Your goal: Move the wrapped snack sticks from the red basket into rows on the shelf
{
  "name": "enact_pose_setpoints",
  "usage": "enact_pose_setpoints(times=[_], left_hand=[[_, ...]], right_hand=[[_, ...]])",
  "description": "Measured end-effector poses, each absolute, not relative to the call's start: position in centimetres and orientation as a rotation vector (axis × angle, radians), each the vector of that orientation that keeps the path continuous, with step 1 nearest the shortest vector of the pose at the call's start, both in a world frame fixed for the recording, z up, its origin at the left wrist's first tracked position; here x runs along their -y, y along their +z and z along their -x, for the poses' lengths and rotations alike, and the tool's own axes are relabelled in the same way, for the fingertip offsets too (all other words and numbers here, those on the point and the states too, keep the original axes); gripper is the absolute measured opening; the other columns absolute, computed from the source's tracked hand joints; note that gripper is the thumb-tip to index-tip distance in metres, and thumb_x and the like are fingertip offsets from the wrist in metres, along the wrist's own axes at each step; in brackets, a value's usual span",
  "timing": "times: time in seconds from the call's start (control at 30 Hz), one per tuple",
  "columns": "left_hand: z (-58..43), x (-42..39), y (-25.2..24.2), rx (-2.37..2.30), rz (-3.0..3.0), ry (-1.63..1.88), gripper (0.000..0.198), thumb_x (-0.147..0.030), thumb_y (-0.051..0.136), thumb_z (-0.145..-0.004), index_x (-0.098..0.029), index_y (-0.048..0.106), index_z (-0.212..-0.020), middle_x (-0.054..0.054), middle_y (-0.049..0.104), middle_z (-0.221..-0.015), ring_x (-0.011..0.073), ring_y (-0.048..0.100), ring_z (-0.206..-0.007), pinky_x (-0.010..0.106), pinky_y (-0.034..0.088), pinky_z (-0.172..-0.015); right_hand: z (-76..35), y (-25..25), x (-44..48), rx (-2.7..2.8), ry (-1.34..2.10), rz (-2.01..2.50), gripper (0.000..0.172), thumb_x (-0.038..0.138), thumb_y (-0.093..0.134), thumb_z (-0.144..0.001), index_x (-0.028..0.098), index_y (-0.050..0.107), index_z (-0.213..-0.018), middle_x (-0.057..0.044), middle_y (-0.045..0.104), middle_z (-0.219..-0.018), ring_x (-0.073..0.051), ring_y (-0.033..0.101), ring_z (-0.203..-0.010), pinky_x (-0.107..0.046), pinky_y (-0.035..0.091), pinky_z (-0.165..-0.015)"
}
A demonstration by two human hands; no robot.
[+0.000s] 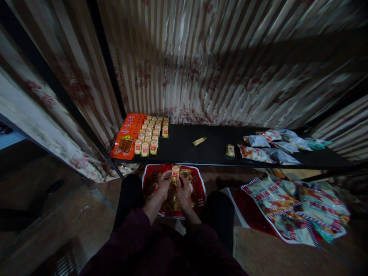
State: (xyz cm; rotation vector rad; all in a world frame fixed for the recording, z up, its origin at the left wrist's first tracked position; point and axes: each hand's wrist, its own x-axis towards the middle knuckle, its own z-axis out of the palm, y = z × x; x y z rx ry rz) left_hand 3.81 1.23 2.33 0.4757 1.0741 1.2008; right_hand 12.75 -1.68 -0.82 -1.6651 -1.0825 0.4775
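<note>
Both my hands hold one small yellow snack packet (175, 173) with a red and white label, upright over a red basket. My left hand (162, 185) pinches its left side, and my right hand (184, 193) grips its lower right. The red basket (201, 188) with a white rim sits between my knees and holds many similar packets. On the black shelf (184, 151) ahead, rows of matching yellow packets (145, 148) stand at the left. Beside them lie overlapping orange snack bags (124, 142).
A loose packet (199, 141) and another yellow packet (230, 150) lie mid-shelf. Several snack bags (257, 153) cover its right part. Below right, a second basket (250, 209) is heaped with larger bags (274, 195). Black posts (106, 57) and a striped curtain (184, 69) frame the shelf.
</note>
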Motion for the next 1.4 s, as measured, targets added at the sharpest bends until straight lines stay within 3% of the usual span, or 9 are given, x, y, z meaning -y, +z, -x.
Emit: enact_pose_setpoints(times=[0.3, 0.57, 0.9, 1.4], left_hand=[[-3.6, -2.8, 3.8, -1.078, -0.708, 1.285, 0.027, -0.008, 0.063, -0.062, -0.017, 0.069, -0.086, 0.005, 0.070, -0.091, 0.0154, 0.063, -0.086, 0.031, 0.047, -0.086], [-3.1, -5.4, 3.9, -1.062, -0.800, 1.328, 0.030, -0.009, 0.061, -0.065, -0.016, 0.067, -0.094, 0.008, 0.069, -0.099, 0.0161, 0.063, -0.090, 0.033, 0.047, -0.088], [-2.9, -8.2, 4.1, -1.108, -0.879, 1.375, 0.027, -0.011, 0.059, -0.068, -0.015, 0.065, -0.094, 0.008, 0.069, -0.098, 0.0162, 0.063, -0.090, 0.034, 0.047, -0.089], [-2.9, -10.9, 5.4, -1.513, -1.325, 1.261, 0.033, -0.009, 0.046, -0.077, -0.018, 0.065, -0.104, 0.008, 0.067, -0.108, 0.0169, 0.060, -0.098, 0.032, 0.044, -0.093]], right_hand=[[-12.5, 1.3, -0.2, 1.075, 0.573, 1.579, 0.038, 0.041, 0.049, -0.079, 0.017, 0.065, -0.103, -0.011, 0.069, -0.103, -0.023, 0.062, -0.092, -0.038, 0.046, -0.088], [-12.5, 3.3, -3.0, 1.106, 0.611, 1.511, 0.031, 0.038, 0.052, -0.078, 0.017, 0.065, -0.096, -0.009, 0.070, -0.091, -0.021, 0.064, -0.081, -0.036, 0.049, -0.079], [-12.2, 4.1, -5.8, 1.120, 0.619, 1.536, 0.033, 0.042, 0.053, -0.077, 0.016, 0.064, -0.094, -0.009, 0.069, -0.092, -0.022, 0.064, -0.083, -0.037, 0.049, -0.081], [-12.5, 4.1, -9.9, 1.221, 0.534, 1.571, 0.029, 0.038, 0.048, -0.078, 0.019, 0.064, -0.093, -0.008, 0.069, -0.093, -0.021, 0.062, -0.084, -0.035, 0.047, -0.082]])
